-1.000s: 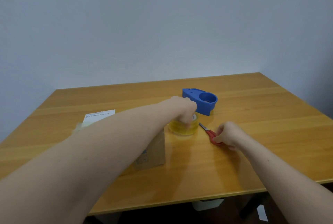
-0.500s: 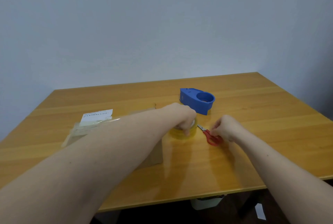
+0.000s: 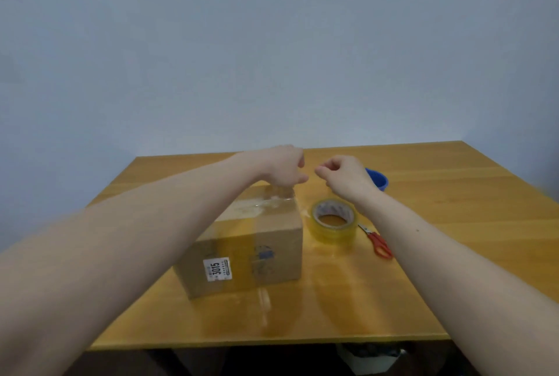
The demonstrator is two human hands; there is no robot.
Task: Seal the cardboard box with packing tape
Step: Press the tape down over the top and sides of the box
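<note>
A brown cardboard box [image 3: 260,242] with a white "3015" label stands in the middle of the table, clear tape shining across its top. My left hand [image 3: 284,167] hovers over the box's far right corner, fingers pinched on a clear tape strip [image 3: 279,194] rising from the top. My right hand [image 3: 341,174] is just to the right of it, fingers curled, thumb and forefinger together, with nothing visible in them. A yellowish tape roll [image 3: 332,220] lies flat on the table right of the box. Red-handled scissors [image 3: 378,242] lie beside the roll.
The wooden table [image 3: 453,269] ends at a near edge below the box. A blue tape dispenser [image 3: 378,179] sits behind my right hand, mostly hidden. A plain wall stands behind the table. Something white lies on the floor under the table's front edge.
My left hand has left the tape roll and my right hand has left the scissors. Both have risen and met above the box's far right corner. The camera's view has shifted.
</note>
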